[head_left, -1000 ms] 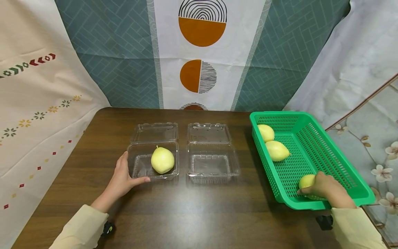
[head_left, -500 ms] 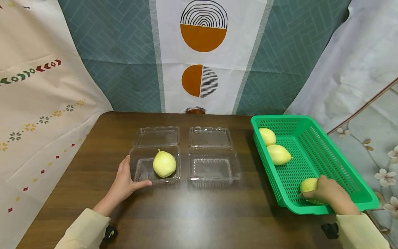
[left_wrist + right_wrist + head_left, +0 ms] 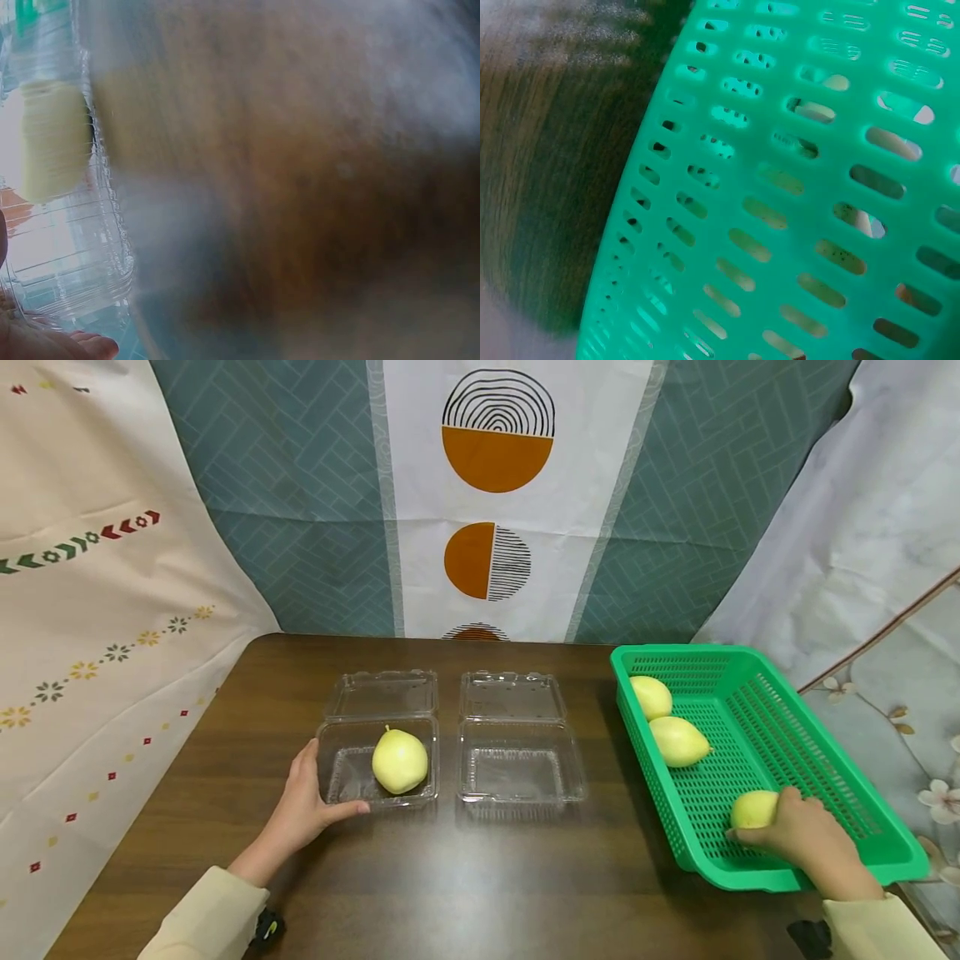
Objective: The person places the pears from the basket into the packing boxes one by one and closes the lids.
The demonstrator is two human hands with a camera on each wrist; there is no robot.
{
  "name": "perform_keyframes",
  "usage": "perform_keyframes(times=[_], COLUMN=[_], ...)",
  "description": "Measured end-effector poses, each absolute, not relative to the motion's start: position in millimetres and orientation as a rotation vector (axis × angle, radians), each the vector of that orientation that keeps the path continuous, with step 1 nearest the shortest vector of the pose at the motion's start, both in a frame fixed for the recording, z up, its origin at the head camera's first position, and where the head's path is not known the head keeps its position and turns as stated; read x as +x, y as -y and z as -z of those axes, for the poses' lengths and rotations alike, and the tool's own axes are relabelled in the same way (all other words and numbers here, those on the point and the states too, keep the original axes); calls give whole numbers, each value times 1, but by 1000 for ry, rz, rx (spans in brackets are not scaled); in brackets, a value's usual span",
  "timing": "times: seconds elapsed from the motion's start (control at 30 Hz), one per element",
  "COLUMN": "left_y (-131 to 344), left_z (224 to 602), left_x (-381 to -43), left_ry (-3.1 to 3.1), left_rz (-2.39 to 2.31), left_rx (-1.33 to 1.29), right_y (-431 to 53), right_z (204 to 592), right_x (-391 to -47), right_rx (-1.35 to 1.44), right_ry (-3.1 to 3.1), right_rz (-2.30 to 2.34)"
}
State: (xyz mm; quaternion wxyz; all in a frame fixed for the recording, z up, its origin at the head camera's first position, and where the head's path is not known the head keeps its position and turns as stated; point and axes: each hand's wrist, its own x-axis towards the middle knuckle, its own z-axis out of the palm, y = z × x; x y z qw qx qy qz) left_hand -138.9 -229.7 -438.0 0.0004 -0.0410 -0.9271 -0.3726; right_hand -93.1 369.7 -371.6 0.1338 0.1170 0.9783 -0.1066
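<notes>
In the head view my left hand (image 3: pixel 309 802) is at the front left corner of a clear plastic clamshell container (image 3: pixel 345 777). Its fingers lie along the left side and the thumb along the front rim. Inside that container, on the right, sits a yellow-green pear (image 3: pixel 400 762). My right hand (image 3: pixel 813 835) grips another pear (image 3: pixel 752 810) low in the near part of a green plastic basket (image 3: pixel 757 881); the palm and back of the hand cover part of the fruit. The right wrist view is mostly basket wall (image 3: pixel 727 187), with the pear showing through its slots.
A second clear clamshell container (image 3: pixel 517 772), lid folded back, stands right of the first. Two more pears lie along the basket's left wall, the nearer pear (image 3: pixel 678 742) touching or close to the farther pear (image 3: pixel 650 697). Cloth hangings (image 3: pixel 315 527) enclose the brown table (image 3: pixel 487 877).
The head view has tilted slightly, so everything sits a little lower and farther right. Both hands keep their places, the right hand still on the pear in the basket.
</notes>
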Motion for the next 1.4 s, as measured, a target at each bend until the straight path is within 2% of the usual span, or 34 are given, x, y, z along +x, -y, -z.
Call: perform_keyframes(times=[0.53,1.4], left_y=[229,228], left_z=[439,437], left_x=[-140,-141], left_ry=[2921,2926], left_rz=[1146,1177], left_rx=[-123,-119], right_y=[-365,-341], right_z=[367,351], right_x=[-87,-88], right_rx=[447,381], right_ry=[-3017,-3256], right_rz=[352,371])
